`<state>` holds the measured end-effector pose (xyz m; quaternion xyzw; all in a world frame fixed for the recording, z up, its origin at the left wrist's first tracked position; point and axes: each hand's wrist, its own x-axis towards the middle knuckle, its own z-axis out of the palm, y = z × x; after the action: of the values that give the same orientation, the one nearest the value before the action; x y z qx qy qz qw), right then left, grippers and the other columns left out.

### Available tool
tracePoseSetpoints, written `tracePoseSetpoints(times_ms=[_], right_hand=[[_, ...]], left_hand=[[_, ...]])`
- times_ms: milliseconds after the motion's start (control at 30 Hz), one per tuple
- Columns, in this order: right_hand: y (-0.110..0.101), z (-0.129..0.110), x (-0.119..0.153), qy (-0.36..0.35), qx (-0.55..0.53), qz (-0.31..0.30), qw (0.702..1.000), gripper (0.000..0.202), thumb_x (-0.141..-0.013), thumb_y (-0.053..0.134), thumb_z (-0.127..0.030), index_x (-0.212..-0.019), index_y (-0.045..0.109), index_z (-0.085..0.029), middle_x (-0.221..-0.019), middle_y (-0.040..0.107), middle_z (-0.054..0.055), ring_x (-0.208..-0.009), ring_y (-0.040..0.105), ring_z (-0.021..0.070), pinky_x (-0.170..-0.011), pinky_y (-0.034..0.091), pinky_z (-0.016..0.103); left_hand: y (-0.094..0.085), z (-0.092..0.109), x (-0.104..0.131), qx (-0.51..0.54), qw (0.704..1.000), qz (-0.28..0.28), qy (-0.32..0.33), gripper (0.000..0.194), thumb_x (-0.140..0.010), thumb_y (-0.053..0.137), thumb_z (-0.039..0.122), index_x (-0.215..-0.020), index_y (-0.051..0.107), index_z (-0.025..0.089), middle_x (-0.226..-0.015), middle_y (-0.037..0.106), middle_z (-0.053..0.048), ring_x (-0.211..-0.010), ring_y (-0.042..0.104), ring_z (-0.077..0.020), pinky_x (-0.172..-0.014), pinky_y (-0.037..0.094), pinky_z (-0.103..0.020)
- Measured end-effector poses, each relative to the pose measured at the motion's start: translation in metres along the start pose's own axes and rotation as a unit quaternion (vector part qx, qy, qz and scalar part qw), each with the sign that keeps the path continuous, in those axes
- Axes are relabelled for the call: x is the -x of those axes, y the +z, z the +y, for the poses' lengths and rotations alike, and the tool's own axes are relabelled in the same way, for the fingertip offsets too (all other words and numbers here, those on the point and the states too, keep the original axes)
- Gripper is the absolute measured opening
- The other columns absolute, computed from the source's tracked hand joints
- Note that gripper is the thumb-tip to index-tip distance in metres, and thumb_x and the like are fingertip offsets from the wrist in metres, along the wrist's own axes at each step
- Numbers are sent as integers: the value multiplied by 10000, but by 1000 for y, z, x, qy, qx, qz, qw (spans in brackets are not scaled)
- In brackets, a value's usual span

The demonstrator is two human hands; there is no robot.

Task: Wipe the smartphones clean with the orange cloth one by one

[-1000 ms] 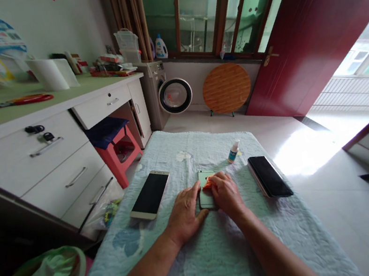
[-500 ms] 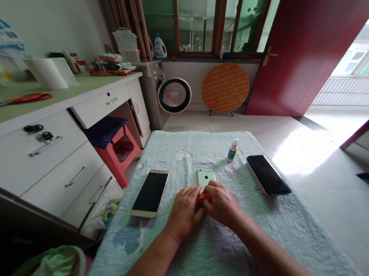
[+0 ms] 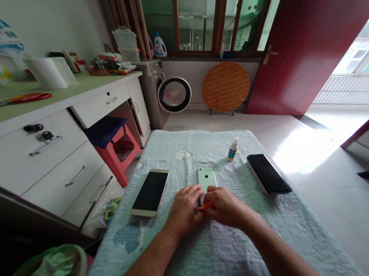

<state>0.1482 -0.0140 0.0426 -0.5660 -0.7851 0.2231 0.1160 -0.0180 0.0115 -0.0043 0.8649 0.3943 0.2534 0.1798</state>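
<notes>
A light-coloured smartphone lies back up on the quilted cloth, its lower part hidden by my hands. My left hand grips its left edge, fingers together. In the bent fingers of my right hand is a small orange cloth, pressed at the phone's lower end. To the left rests a gold smartphone with its dark screen up. On the right lies a black smartphone, apparently on a pinkish case or another phone. A small spray bottle stands beyond my right hand.
The pale blue quilted cloth covers the surface under my hands. A bin stands at the lower left. Along the left runs a white desk with drawers, a red stool beside it. A washing machine with its door open stands behind.
My right hand has shifted slightly down and right with the orange cloth, turning at the wrist; more of the cloth shows. The left hand and the phones stay nearly in place.
</notes>
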Motion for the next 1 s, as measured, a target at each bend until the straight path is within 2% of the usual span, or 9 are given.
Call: tracePoseSetpoints(times_ms=[100,233,467,633,800,1000], right_hand=[[-4,6,1,-10,-10,-12,1000,126,-790,557,-125,-714,648,-170,-795,570,2,-638,491,77,-604,318,200],[-8,15,1,-1,-7,7,1000,144,-806,550,-121,-718,654,-169,-781,562,5,-644,494,83,-615,325,206],[0,9,-2,-6,13,52,999,184,-836,500,-103,-744,645,-168,-810,557,19,-702,516,96,-655,349,201],[2,1,1,-10,7,11,1000,132,-839,543,-147,-802,661,-195,-854,572,14,-728,532,98,-657,346,198],[-7,10,5,-14,12,-43,999,111,-819,572,-159,-781,673,-183,-822,588,19,-675,517,97,-617,324,209],[-12,17,5,6,35,-46,998,129,-805,545,-123,-759,656,-168,-796,592,24,-723,536,109,-645,330,208]], left_hand=[[0,-2,0,6,1000,1,-3,445,-768,673,348,-1184,592,216,-1312,575,-99,-1219,514,-286,-1060,380,-475],[0,-1,0,13,1000,9,-6,440,-792,665,413,-1176,602,207,-1295,588,-102,-1205,525,-282,-1053,387,-470],[-1,0,0,9,1000,10,-4,398,-806,646,378,-1166,602,214,-1287,594,-93,-1197,531,-273,-1056,388,-456],[-3,0,0,16,1000,-3,-8,384,-791,647,312,-1162,606,223,-1298,588,-86,-1218,516,-274,-1068,375,-457],[-8,1,-2,29,999,-31,-23,450,-770,670,344,-1192,606,202,-1321,571,-101,-1218,515,-274,-1062,376,-451],[-12,2,-4,30,998,-51,-33,479,-738,663,250,-1208,606,176,-1337,559,-104,-1248,483,-271,-1092,339,-439]])
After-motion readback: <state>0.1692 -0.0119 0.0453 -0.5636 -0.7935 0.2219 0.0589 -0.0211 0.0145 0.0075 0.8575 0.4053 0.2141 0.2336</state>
